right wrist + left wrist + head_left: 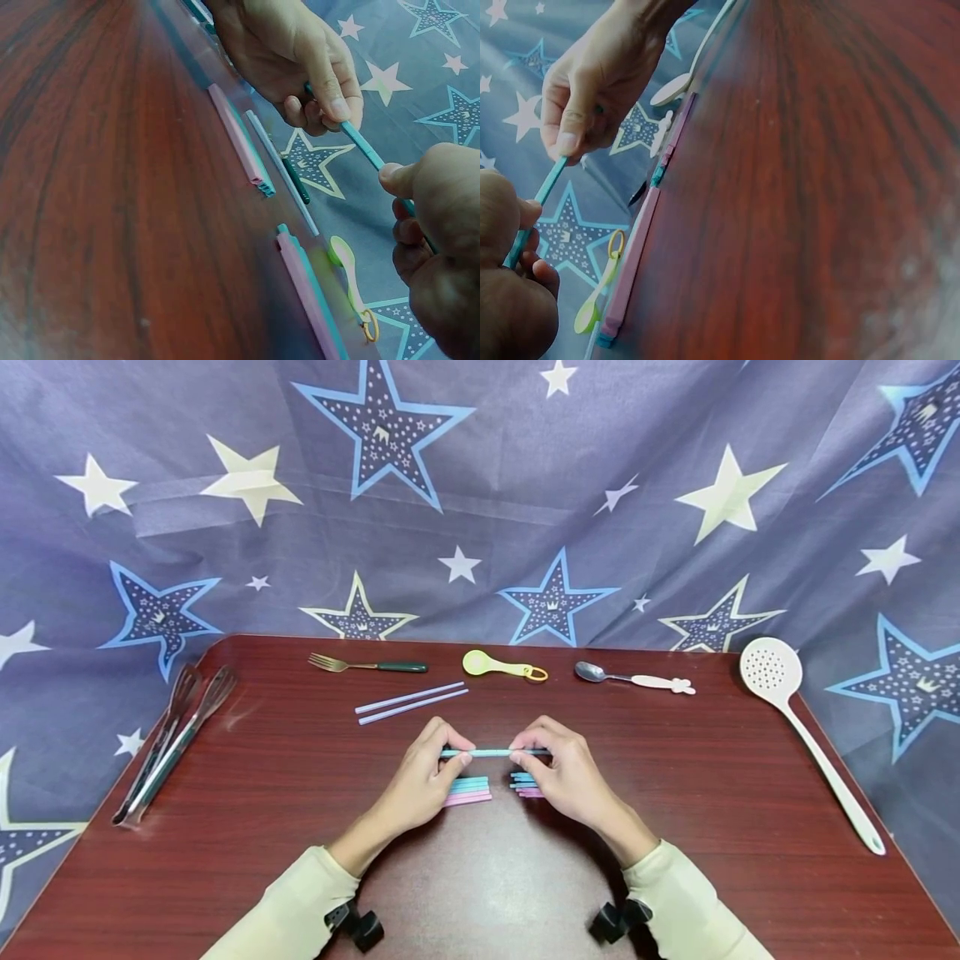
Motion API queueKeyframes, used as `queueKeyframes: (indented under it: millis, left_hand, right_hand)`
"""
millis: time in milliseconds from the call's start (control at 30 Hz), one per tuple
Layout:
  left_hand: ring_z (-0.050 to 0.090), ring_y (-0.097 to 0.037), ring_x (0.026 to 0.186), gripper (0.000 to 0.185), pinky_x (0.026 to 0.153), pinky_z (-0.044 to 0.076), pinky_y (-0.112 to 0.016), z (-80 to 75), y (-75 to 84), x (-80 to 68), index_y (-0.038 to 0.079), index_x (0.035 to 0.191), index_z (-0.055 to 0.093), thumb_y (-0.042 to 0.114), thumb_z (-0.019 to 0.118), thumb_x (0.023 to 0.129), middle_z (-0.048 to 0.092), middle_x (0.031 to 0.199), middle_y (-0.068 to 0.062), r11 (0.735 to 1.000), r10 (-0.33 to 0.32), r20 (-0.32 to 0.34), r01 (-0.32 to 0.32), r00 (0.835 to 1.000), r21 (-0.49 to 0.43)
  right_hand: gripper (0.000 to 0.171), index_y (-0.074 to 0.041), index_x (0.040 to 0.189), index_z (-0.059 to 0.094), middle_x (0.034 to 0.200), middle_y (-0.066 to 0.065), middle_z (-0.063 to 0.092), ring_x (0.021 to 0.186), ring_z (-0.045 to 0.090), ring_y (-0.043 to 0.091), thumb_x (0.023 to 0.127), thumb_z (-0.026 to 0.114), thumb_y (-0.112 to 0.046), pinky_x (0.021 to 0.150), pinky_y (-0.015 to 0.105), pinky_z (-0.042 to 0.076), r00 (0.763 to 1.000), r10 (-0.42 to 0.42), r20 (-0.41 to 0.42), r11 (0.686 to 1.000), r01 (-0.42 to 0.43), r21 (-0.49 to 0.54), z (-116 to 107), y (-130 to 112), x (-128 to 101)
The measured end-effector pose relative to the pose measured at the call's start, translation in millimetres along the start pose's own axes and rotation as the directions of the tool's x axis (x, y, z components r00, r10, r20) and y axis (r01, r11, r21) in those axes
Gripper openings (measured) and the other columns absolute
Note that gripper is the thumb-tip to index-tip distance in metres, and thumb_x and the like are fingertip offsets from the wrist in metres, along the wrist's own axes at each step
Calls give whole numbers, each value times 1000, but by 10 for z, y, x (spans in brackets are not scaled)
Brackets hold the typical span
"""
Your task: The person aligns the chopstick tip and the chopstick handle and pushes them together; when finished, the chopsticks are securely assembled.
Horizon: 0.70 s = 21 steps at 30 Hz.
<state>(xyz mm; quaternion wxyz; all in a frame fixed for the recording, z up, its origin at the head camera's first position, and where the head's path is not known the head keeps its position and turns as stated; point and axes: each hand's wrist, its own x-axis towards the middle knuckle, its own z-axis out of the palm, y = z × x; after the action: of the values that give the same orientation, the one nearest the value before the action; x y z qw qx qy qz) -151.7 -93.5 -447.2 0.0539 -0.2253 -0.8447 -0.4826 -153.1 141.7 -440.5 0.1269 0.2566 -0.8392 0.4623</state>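
Both sleeves (pixel 300 893) low in frame, hands pinching one teal straw (pixel 491 752) end to end.
Left hand (pixel 420 781) and right hand (pixel 570 777) each grip an end above the straw pile (pixel 468 790); looks mid-sort, next needs a clean placement.

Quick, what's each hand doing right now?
Left hand: pinches one end of the teal straw, held above the table.
Right hand: pinches the other end of the same straw.
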Motion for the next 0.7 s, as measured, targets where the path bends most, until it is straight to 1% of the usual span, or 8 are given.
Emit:
queueKeyframes:
  millis: [100, 200, 333, 467, 567, 700]
  left_hand:
    - [47, -8, 78, 4, 72, 43, -23, 5, -13, -5, 9, 102, 66, 5, 65, 99, 56, 97, -2, 1000, -2, 13, 2, 1000, 7]
    - [49, -8, 80, 3, 73, 44, -24, -34, -8, 0, 10, 103, 67, 9, 66, 100, 59, 100, 0, 1000, -15, 50, 14, 999, 13]
    - [56, -9, 83, 5, 75, 47, -25, -137, -3, 21, 17, 103, 70, 16, 71, 98, 65, 102, 5, 999, -39, 90, 36, 995, 31]
    - [54, -7, 73, 10, 68, 47, -24, -236, -49, 9, 24, 99, 75, 17, 78, 93, 66, 94, 9, 996, -69, 69, 65, 995, 67]
    - [50, -8, 65, 13, 61, 44, -24, -296, -83, -20, 25, 97, 77, 15, 81, 90, 65, 87, 9, 993, -82, 52, 77, 995, 86]
    - [52, -6, 68, 13, 63, 46, -22, -338, -118, -40, 24, 98, 79, 15, 81, 89, 67, 86, 10, 991, -53, 56, 46, 997, 124]
  right_hand:
    - [6, -10, 91, 75, 89, -3, 67, 79, 59, 8, 90, 78, -5, 66, 20, 48, 1000, -9, 13, 1000, 9, -4, 6, 22, -3]
    - [6, -10, 92, 76, 89, -3, 68, 81, 62, 8, 89, 79, -5, 69, 22, 50, 999, -24, 28, 1000, 24, 15, -22, 32, 7]
    - [8, -12, 93, 78, 89, -4, 70, 84, 65, 9, 88, 81, -7, 72, 27, 54, 998, -35, 46, 998, 33, 45, -72, 46, 25]
    - [7, -13, 94, 79, 90, -4, 70, 84, 66, 10, 88, 82, -9, 72, 31, 56, 999, -23, 49, 999, 21, 44, -100, 87, 30]
    - [9, -14, 94, 80, 90, -5, 70, 84, 66, 10, 88, 82, -8, 70, 30, 54, 999, 4, 43, 999, -5, 33, -121, 120, 30]
    - [10, -16, 94, 80, 91, -6, 70, 86, 66, 9, 88, 82, -8, 73, 29, 55, 998, 32, 57, 999, -33, 17, -137, 149, 23]
